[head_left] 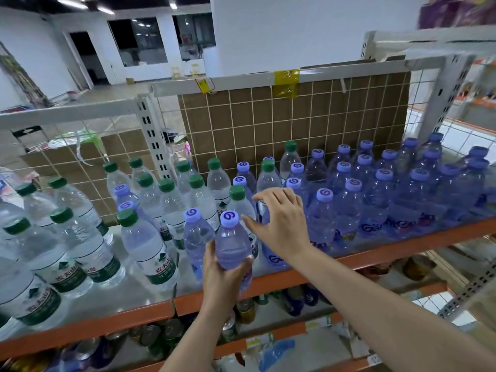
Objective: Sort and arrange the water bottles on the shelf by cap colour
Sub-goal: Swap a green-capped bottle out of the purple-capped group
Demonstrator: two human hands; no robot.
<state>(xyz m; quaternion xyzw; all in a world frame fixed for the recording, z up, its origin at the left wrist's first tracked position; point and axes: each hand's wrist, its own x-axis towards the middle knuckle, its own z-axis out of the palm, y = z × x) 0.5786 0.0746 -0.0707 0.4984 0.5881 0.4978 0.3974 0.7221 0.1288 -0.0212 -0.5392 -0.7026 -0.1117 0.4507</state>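
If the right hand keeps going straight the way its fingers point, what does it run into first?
Most likely the green-capped bottle just beyond the fingertips of the right hand, which is open and reaching left and away over the shelf. Depth is hard to judge from the head view, so it may pass above that cap.

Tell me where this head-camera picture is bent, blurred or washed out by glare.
Head view: wide-angle bending curves the orange shelf edge and the white frame rail; the far-left green-capped bottles look stretched and soft; ceiling lights reflect in the dark windows; the left hand and the purple-capped bottle it holds stay sharp.
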